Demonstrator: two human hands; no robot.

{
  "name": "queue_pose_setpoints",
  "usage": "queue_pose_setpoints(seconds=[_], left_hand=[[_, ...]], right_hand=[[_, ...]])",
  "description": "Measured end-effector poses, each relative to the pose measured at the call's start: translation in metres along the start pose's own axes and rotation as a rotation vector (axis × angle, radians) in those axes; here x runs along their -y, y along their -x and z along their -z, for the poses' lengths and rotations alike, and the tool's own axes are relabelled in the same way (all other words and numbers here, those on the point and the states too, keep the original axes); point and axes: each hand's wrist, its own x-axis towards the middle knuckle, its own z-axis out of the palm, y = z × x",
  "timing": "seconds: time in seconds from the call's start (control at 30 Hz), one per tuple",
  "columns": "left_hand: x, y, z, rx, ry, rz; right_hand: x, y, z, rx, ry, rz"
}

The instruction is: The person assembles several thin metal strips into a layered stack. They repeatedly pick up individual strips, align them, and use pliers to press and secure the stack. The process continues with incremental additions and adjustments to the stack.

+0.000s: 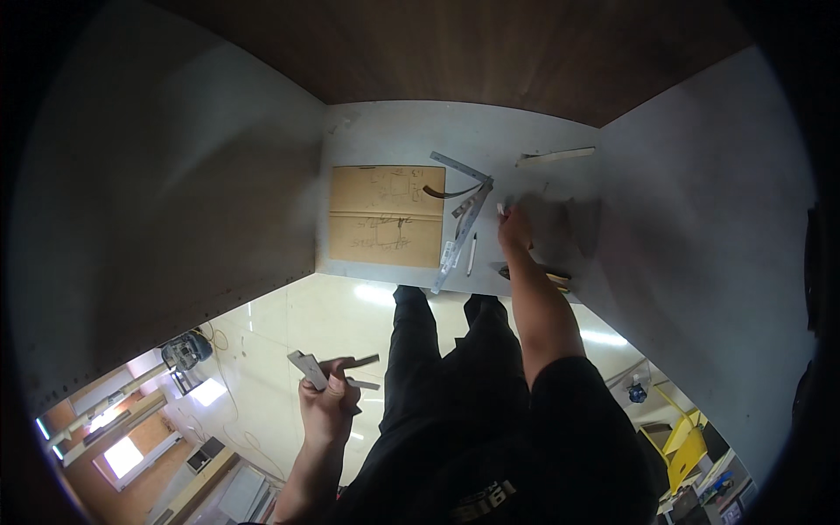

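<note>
The left hand [328,401] grips several thin, flat greyish strips [308,370], splayed out above the pale floor [341,306]. Farther off, the right hand [516,230] pinches a small whitish piece [500,209] (mostly hidden) over the grey shelf [394,131], near a metal square [459,166].

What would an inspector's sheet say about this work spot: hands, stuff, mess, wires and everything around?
Surface: grey panel, with pen-marked cardboard on it
Things in hand: pale strips; small pale piece
Clutter: angled ruler, pen-like tool, loose strip, half-hidden tools
Hands: left hand grips the pale strips; right hand seems to pinch the small pale piece
Cables: thin cable on the floor, left
Surroundings: machine left; yellow object lower right
</note>
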Motion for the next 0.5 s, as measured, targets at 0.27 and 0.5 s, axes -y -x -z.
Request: queue_pose_setpoints(seconds=[0.27,0.5], left_hand=[[-0.047,0.006,-0.066,0.215,0.168,-0.307],[-0.049,0.052,-0.12,0.59,0.32,-0.558]], right_hand=[[0.143,0.192,0.26,0.145,-1.165,0.503],[0.173,0.27,0.395,-0.023,-0.934,1.181]])
